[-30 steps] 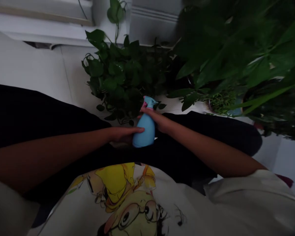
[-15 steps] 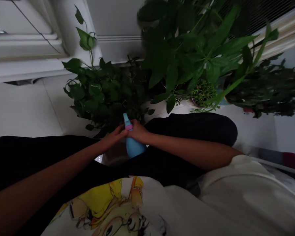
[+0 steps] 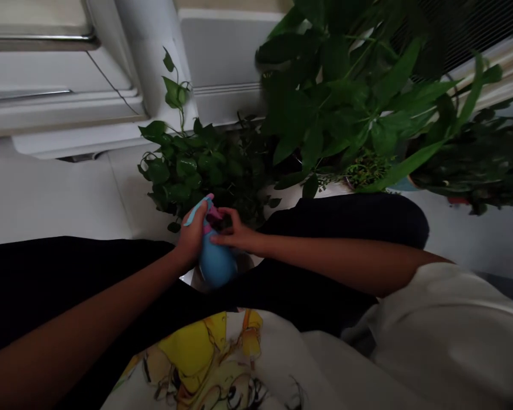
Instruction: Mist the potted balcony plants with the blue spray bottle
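A blue spray bottle [image 3: 218, 265] with a pink collar and a light-blue and pink spray head stands tilted between my knees. My left hand [image 3: 192, 230] is closed round the neck and head from the left, with the thumb up along the head. From the right, my right hand [image 3: 237, 233] reaches to the bottle with thumb and forefinger apart. Its thumb tip is at the bottle's shoulder and its forefinger is by the pink trigger [image 3: 215, 214]. Just beyond the bottle grows a leafy potted plant [image 3: 192, 168], its pot hidden by leaves.
A large broad-leaved plant [image 3: 342, 97] leans in from the upper right, with a small-leaved plant [image 3: 367, 169] under it. Another dark bushy plant [image 3: 483, 154] is at the far right. White cabinet-like panels [image 3: 68, 74] stand at the upper left above pale floor tiles [image 3: 55, 199].
My left hand has gone from beside the neck to a grip round the spray head. The head has turned, and my right hand has loosened with its fingers apart. The view has shifted left.
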Demonstrator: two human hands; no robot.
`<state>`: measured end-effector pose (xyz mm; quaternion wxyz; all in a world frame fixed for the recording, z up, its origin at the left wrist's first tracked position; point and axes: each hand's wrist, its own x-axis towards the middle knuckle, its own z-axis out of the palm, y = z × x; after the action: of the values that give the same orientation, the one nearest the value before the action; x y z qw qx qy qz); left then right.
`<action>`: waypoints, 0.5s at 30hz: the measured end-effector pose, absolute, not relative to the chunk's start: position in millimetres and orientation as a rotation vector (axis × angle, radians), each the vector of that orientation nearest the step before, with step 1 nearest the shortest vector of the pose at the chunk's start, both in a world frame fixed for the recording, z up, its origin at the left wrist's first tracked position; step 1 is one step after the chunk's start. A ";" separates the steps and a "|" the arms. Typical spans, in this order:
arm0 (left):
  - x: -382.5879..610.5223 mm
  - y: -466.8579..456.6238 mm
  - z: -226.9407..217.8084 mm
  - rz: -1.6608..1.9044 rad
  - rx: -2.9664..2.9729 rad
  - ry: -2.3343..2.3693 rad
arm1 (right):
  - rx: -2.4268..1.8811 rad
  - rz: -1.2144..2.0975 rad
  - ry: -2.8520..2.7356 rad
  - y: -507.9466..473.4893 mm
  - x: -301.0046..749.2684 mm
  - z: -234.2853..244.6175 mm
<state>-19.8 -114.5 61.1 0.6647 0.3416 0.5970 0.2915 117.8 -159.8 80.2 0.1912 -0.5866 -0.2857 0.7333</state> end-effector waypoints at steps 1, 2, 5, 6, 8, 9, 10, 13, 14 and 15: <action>-20.6 -111.2 60.8 0.682 0.753 1.332 | -1.645 2.111 -0.723 -161.7 119.1 79.9; -21.0 -108.3 60.8 0.704 0.732 1.321 | -1.647 2.145 -0.676 -164.2 120.3 79.3; -19.6 -102.1 63.7 0.762 0.677 1.333 | -1.659 2.174 -0.786 -172.4 122.9 77.8; -18.3 -100.4 65.8 0.775 0.672 1.333 | -1.661 2.150 -0.864 -174.2 123.6 77.9; -15.0 -96.7 71.5 0.771 0.682 1.299 | -1.670 2.090 -0.951 -175.7 125.7 79.8; -13.3 -94.4 74.9 0.758 0.680 1.270 | -1.660 2.083 -0.946 -175.3 127.0 81.6; -11.8 -91.8 78.3 0.729 0.660 1.230 | -1.632 2.101 -0.911 -174.6 128.5 83.8; -10.5 -82.8 85.2 0.578 0.504 1.105 | -1.497 2.231 -0.703 -172.3 132.7 91.0; -11.5 -79.9 85.6 0.519 0.462 1.057 | -1.464 2.259 -0.628 -172.0 133.8 93.0; -13.2 -77.5 84.7 0.465 0.443 1.011 | -1.441 2.272 -0.559 -172.1 134.7 94.5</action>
<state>-13.2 -77.5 84.7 0.8260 0.2085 0.4758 0.2187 134.7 -172.1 94.5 0.1955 -0.5143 -0.1997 0.8108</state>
